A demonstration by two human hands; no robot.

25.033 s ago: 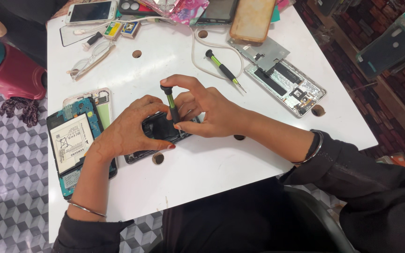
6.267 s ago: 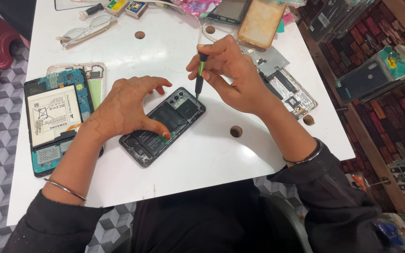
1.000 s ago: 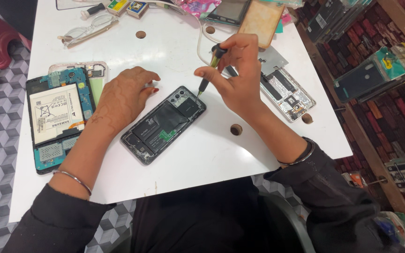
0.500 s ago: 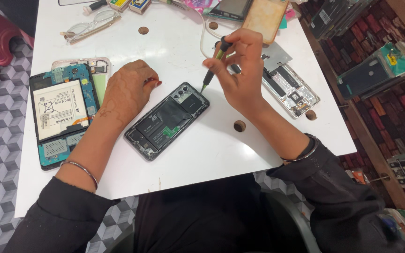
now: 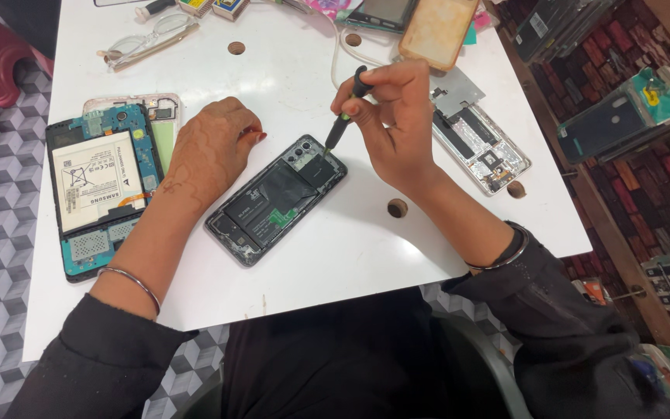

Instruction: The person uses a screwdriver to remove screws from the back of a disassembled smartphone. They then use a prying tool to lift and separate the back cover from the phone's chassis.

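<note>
Bare white table [image 5: 312, 256] lies open along the near edge, in front of the opened phone [image 5: 275, 199]. Left side blocked: opened tablet [image 5: 101, 200] sits just beside the left hand [image 5: 209, 149]. Right side: a dismantled phone [image 5: 481, 146] near the right hand [image 5: 389, 116] (wrist passes over a small round hole [image 5: 397, 207]). Far edge crowded: glasses [image 5: 145, 40], tan phone case [image 5: 437, 31], white cable [image 5: 344, 54].
</note>
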